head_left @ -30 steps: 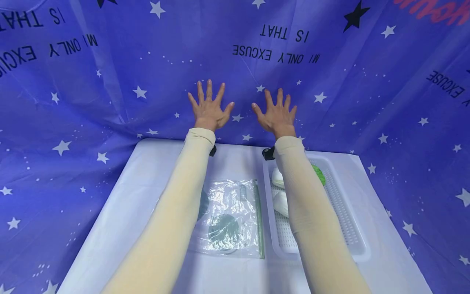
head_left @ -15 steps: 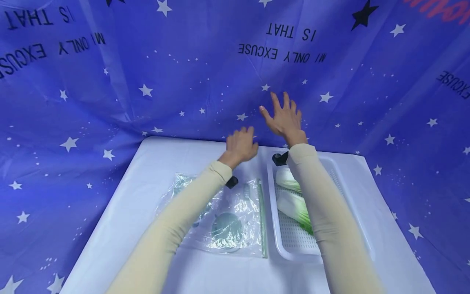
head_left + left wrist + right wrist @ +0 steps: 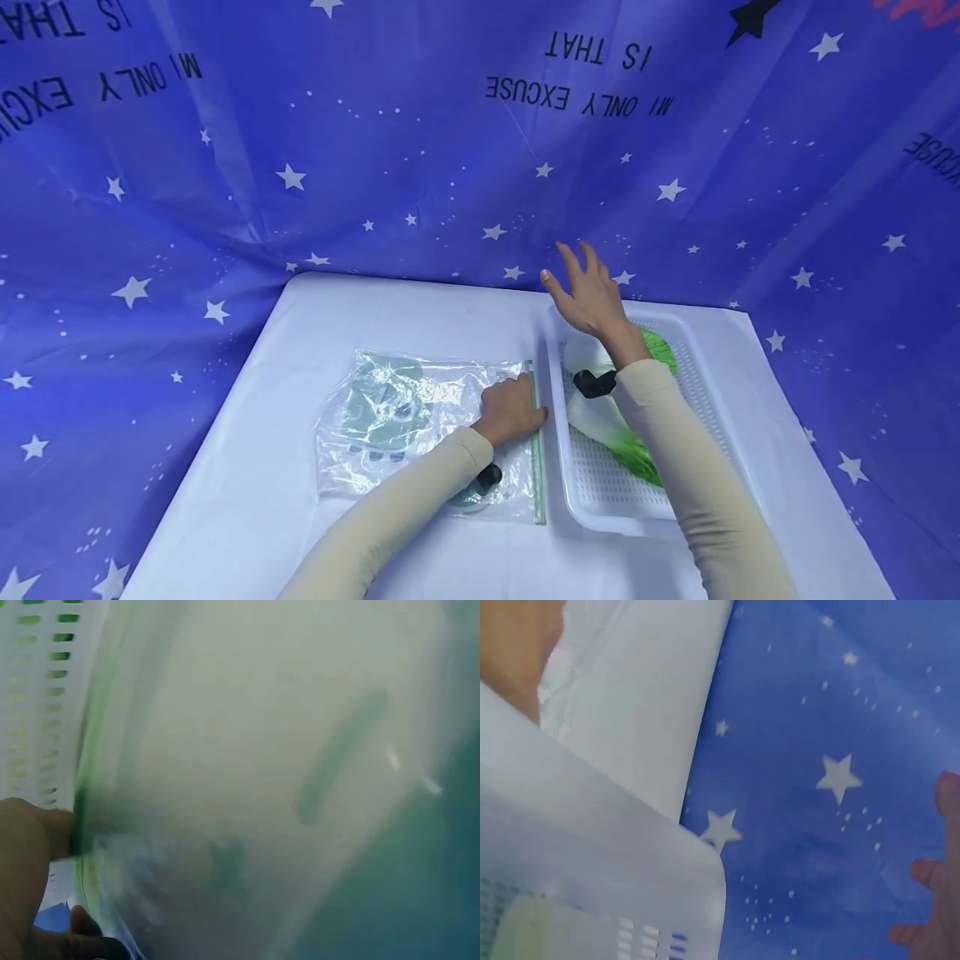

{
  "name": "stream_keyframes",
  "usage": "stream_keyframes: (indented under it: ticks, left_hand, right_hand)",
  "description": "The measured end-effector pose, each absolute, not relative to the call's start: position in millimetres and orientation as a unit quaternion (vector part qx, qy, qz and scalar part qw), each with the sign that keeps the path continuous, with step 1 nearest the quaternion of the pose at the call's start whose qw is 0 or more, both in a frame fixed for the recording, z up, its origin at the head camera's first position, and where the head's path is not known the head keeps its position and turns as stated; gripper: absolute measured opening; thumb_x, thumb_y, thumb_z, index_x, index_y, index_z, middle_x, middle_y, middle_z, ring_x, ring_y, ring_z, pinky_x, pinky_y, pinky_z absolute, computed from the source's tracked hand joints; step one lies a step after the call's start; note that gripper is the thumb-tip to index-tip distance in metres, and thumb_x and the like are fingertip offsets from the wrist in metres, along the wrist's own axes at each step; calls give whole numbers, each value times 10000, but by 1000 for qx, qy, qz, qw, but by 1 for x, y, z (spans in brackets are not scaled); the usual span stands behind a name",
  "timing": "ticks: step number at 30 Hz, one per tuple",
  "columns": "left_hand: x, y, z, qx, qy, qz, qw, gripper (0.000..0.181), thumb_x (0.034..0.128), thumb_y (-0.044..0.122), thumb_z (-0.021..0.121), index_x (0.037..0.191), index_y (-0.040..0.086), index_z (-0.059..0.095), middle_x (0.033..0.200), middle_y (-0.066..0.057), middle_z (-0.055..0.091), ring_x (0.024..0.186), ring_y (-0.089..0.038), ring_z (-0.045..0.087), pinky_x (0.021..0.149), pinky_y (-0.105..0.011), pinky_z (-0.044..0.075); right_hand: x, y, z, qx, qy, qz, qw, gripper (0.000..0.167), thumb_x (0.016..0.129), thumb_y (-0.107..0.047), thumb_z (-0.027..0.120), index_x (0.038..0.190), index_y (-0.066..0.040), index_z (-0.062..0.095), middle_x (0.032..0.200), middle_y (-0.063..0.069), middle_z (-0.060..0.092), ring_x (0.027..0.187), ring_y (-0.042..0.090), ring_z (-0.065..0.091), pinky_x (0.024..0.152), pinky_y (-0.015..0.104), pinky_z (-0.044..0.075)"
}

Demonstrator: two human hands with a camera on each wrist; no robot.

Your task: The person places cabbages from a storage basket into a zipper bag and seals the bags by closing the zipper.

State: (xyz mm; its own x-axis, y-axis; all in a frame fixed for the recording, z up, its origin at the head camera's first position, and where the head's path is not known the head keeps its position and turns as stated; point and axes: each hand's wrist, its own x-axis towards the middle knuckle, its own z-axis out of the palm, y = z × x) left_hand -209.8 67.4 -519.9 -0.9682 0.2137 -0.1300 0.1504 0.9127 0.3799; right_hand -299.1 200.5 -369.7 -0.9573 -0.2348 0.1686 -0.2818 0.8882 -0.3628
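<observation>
A clear zip-lock bag (image 3: 450, 383) with pale green printing lies flat on the table. My left hand (image 3: 512, 408) is at its green zip edge (image 3: 537, 475), fingers curled. In the left wrist view, the thumb (image 3: 52, 832) and a finger (image 3: 86, 922) grip that edge. My right hand (image 3: 592, 300) is raised over the far left part of a white perforated basket (image 3: 566, 492), fingers spread and holding nothing. Inside the basket lie leafy vegetables with white stalks (image 3: 592, 417) and green leaves (image 3: 637, 458), partly hidden by my right arm.
The white table (image 3: 247, 467) ends at a blue star-printed cloth (image 3: 420, 125) hanging behind and at the sides. Black wrist mounts (image 3: 594, 383) sit under both wrists. The basket stands close to the bag's right edge.
My left hand has come down and back from the cloth, from spread fingers to a grip on the bag's zip edge. My right hand has lowered toward the basket.
</observation>
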Motion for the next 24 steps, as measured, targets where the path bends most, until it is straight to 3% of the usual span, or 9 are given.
stream_keyframes:
  ticks: [3, 6, 9, 12, 14, 17, 20, 24]
  left_hand:
    - [-205, 62, -518, 88, 970, 205, 96, 342, 840, 454, 638, 781, 120, 598, 691, -46, 582, 621, -216, 588, 506, -417, 468]
    - [-202, 53, -517, 92, 964, 228, 102, 351, 852, 397, 601, 600, 175, 500, 590, -6, 503, 527, -172, 499, 441, -391, 424]
    - [-200, 42, -514, 98, 951, 277, 102, 378, 855, 332, 581, 549, 198, 404, 528, 40, 402, 480, -133, 392, 405, -338, 353]
    - [-199, 29, -510, 105, 932, 335, 88, 369, 854, 275, 569, 547, 202, 378, 502, 74, 350, 462, -104, 338, 406, -287, 291]
    - [-197, 20, -504, 116, 918, 373, 71, 353, 860, 239, 571, 552, 195, 404, 492, 84, 364, 446, -93, 346, 404, -266, 276]
    - [-193, 5, -491, 131, 899, 415, 45, 333, 875, 219, 587, 570, 185, 457, 487, 89, 398, 434, -86, 380, 402, -248, 280]
    - [-186, -7, -476, 154, 881, 448, 15, 330, 881, 209, 608, 585, 174, 466, 481, 96, 375, 432, -76, 367, 411, -239, 262]
    - [-174, -20, -463, 186, 850, 493, -14, 335, 902, 183, 618, 614, 160, 450, 488, 101, 314, 435, -59, 311, 426, -233, 236]
  right_hand:
    - [-286, 202, -371, 144, -965, 214, 53, 717, 977, -644, 316, 1571, -260, 200, 1613, 157, 61, 1394, 506, 196, 1011, 725, 221]
    - [-272, 203, -370, 160, -960, 227, 43, 702, 984, -628, 326, 1572, -266, 198, 1610, 161, 80, 1385, 509, 215, 1002, 735, 217]
    - [-256, 204, -371, 189, -952, 237, 44, 665, 1005, -573, 350, 1564, -229, 240, 1589, 179, 165, 1378, 488, 254, 1007, 713, 240]
    - [-237, 202, -374, 230, -937, 253, 68, 586, 1027, -470, 415, 1518, -156, 361, 1499, 177, 375, 1319, 416, 396, 1005, 629, 329]
    - [-223, 199, -378, 258, -926, 262, 87, 502, 1027, -394, 473, 1442, -112, 478, 1352, 147, 547, 1197, 351, 537, 939, 538, 434]
    - [-200, 191, -387, 287, -918, 253, 107, 359, 994, -322, 570, 1251, -85, 649, 1044, 57, 697, 869, 208, 665, 715, 391, 524]
    - [-179, 181, -394, 288, -925, 221, 113, 239, 951, -314, 635, 1045, -121, 739, 808, -49, 693, 595, 68, 590, 510, 282, 469]
    - [-159, 168, -400, 273, -939, 184, 106, 174, 913, -335, 685, 884, -179, 758, 658, -119, 638, 485, 18, 498, 423, 237, 399]
